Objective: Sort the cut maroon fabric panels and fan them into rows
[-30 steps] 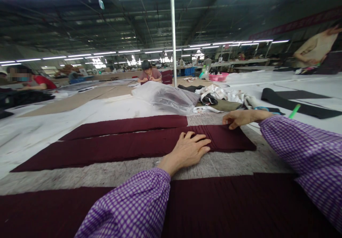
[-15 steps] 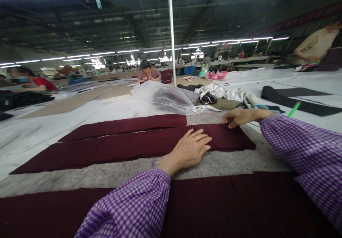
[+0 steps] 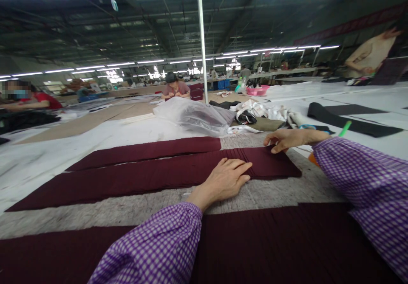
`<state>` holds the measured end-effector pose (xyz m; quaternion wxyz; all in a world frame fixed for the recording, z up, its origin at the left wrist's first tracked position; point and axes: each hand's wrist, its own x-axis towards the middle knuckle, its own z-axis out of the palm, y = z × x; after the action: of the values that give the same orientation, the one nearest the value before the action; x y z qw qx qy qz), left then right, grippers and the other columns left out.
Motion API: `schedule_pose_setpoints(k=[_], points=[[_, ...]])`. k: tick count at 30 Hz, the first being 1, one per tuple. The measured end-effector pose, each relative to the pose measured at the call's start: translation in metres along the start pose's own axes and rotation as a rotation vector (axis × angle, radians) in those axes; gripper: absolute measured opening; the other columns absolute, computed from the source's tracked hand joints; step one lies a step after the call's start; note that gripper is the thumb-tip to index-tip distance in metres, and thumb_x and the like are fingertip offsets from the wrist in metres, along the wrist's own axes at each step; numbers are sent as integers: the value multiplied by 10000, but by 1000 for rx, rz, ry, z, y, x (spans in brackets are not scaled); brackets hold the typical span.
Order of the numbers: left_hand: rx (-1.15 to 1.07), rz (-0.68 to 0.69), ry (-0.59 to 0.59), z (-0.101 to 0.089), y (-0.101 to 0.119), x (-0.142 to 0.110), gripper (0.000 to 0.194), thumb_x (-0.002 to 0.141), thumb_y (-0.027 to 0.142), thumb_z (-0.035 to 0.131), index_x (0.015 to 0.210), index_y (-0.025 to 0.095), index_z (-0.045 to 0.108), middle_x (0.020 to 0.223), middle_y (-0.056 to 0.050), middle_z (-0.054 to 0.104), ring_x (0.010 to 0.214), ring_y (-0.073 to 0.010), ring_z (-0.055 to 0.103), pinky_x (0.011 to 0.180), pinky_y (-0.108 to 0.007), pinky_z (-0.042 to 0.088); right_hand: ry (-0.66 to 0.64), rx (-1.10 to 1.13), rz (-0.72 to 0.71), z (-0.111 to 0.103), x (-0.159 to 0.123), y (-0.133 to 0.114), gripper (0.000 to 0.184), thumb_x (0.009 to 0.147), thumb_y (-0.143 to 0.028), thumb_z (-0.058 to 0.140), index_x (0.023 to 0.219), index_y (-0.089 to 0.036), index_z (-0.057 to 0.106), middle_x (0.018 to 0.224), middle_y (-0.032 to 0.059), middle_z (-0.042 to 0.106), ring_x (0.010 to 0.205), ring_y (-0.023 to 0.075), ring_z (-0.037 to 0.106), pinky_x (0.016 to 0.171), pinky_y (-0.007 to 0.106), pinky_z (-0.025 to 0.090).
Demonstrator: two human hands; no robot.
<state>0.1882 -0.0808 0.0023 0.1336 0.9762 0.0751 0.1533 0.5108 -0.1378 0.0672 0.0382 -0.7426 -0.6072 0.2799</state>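
Observation:
My left hand [image 3: 226, 178] lies flat on a long stack of maroon fabric [image 3: 127, 180], fingers stretched toward its right part. Several narrow creases run across the cloth just beyond the fingertips. At the stack's far edge, near its right end, my right hand [image 3: 285, 139] bends its thumb and fingers around the edge of the cloth; how many layers are between them I cannot tell. A second, narrower maroon strip [image 3: 153, 150] lies behind the stack. Nearest me, a wide dark maroon fabric piece [image 3: 270, 241] stretches partly under my sleeves.
Behind the strips sit a clear plastic bag [image 3: 194, 116] and a heap of white cloth scraps [image 3: 255, 108]. Black fabric [image 3: 350, 120] lies at the right. A thin pole [image 3: 202, 42] rises past the bag. An orange object [image 3: 313, 158] shows beside my right sleeve. Co-workers stand or sit farther off.
The view has shifted slightly. My right sleeve has moved a little, and an orange object now shows beside it. Both hands stay at nearly the same places on the fabric.

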Motion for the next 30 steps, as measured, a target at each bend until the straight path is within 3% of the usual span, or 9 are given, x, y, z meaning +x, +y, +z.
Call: schedule_pose_setpoints(k=[7,12,18,30], points=[[9,16,-10,-1,0,0,430,1050,360,351,1394,204,556,1462,-59,577,1360,-223,489,1200,-459,294,31,-127,18,5,4,-1,433,891,-383,708,1241,-166,574,1021,59,653,828,194,657,693,332,580],[8,25,-8,0,0,0,433,1046,354,366,1392,179,558,1471,-70,563,1361,-238,487,1200,-464,296,61,-266,35,8,4,-6,312,974,-323,655,1237,-168,589,1040,45,654,802,168,651,705,325,579],[9,20,-11,1,-1,0,430,1047,362,366,1398,193,548,1527,-53,522,1402,-235,448,1207,-474,287,138,-414,14,8,6,-8,293,979,-341,651,1217,-174,611,1164,71,638,972,217,643,856,413,559],[12,11,-14,0,0,0,425,1047,359,380,1394,183,551,1504,-48,551,1391,-226,463,1202,-463,291,110,-393,-93,1,6,2,360,920,-351,705,1210,-158,617,1082,68,660,919,218,646,836,404,544]])
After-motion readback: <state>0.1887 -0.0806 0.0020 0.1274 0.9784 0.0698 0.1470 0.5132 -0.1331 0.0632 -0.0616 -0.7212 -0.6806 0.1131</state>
